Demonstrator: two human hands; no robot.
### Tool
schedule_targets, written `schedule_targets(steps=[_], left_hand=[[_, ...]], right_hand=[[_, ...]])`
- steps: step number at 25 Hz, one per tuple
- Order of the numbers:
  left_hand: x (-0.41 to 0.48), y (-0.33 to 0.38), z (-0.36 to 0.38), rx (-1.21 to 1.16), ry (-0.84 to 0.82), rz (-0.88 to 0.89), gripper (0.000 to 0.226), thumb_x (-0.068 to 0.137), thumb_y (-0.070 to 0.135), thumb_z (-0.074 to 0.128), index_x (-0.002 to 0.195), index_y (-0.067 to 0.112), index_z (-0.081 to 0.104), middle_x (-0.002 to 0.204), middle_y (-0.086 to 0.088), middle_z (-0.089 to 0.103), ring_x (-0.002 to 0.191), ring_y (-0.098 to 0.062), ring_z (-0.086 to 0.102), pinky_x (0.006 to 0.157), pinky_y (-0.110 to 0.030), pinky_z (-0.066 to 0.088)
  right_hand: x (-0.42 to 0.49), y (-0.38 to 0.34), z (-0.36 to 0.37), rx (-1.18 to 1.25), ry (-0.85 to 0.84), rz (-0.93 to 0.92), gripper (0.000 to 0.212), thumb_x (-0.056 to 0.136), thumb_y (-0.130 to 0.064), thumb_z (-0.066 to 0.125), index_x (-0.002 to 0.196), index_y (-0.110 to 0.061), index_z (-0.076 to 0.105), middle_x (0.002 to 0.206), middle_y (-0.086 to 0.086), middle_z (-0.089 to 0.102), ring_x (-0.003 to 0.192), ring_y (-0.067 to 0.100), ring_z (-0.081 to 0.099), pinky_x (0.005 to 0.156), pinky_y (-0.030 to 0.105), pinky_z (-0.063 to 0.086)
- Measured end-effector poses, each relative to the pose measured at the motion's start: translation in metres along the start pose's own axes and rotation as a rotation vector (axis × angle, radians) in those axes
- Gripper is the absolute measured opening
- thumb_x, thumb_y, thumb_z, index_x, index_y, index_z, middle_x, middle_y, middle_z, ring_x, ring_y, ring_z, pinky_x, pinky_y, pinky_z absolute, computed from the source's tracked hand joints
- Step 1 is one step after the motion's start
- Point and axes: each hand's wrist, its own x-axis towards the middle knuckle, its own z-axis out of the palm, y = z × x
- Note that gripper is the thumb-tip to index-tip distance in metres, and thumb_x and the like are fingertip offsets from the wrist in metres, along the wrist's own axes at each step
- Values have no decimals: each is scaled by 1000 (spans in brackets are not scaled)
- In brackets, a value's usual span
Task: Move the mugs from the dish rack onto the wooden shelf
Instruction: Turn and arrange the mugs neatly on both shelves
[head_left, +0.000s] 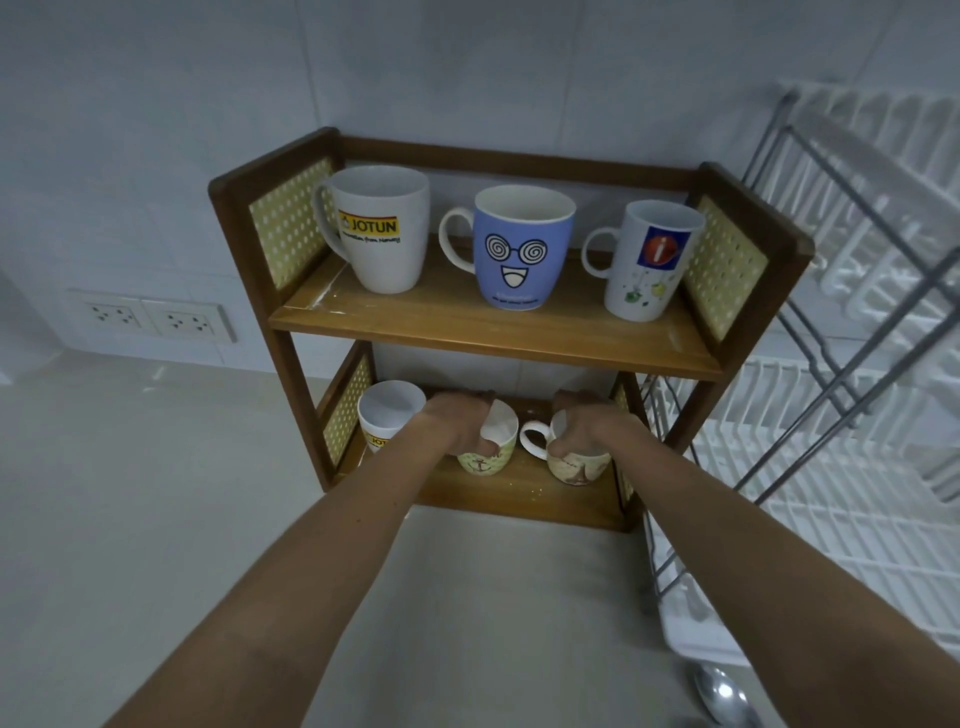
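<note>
A two-tier wooden shelf (493, 332) stands against the tiled wall. Its top tier carries a white Jotun mug (379, 228), a blue cartoon-face mug (522, 249) and a white mug with a red-and-blue logo (649, 262). On the bottom tier a small white Jotun mug (387, 413) stands at the left. My left hand (460, 421) grips the rim of a pale green anchor mug (485, 460) in the middle. My right hand (582, 428) grips a beige patterned mug (574, 467) at the right. Both mugs rest on the lower board.
A white wire dish rack (852, 395) with grey metal legs fills the right side, close to the shelf. A metal spoon (724, 693) lies at the bottom right. Two wall sockets (150, 317) sit at the left above the pale countertop (156, 493).
</note>
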Motion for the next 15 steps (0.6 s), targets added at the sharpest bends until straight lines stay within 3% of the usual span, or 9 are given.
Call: schedule_targets(steps=[6,9,11,15], left_hand=[[-2,4,4,-59,-69,14,82,84,50,62,146,12,25,144,-13,45,124,-31,49,97,-41,46],[-9,-17,-10,-126,-108,-23,92,88,57,51,152,15,-1,159,-10,14,143,-28,21,114,-44,23],[-17,-48,-24,-96,-112,-120,94,87,59,52,152,19,-4,161,-6,5,146,-24,10,116,-44,14],[-39,-77,-20,-27,-211,-253,91,82,59,59,151,24,11,156,-5,26,139,-27,31,107,-43,34]], right_hand=[[-2,8,6,-64,-75,-87,60,81,-33,69,133,-16,44,135,11,49,118,28,50,82,30,43],[0,7,5,-12,-70,-82,75,80,-36,69,143,-21,31,147,10,37,131,30,39,101,39,42],[5,-4,-4,52,21,-108,81,77,-46,67,145,-25,28,151,7,32,137,31,30,108,50,34],[10,-44,4,15,-40,-182,99,71,-60,69,149,-23,20,156,7,27,139,31,29,112,54,26]])
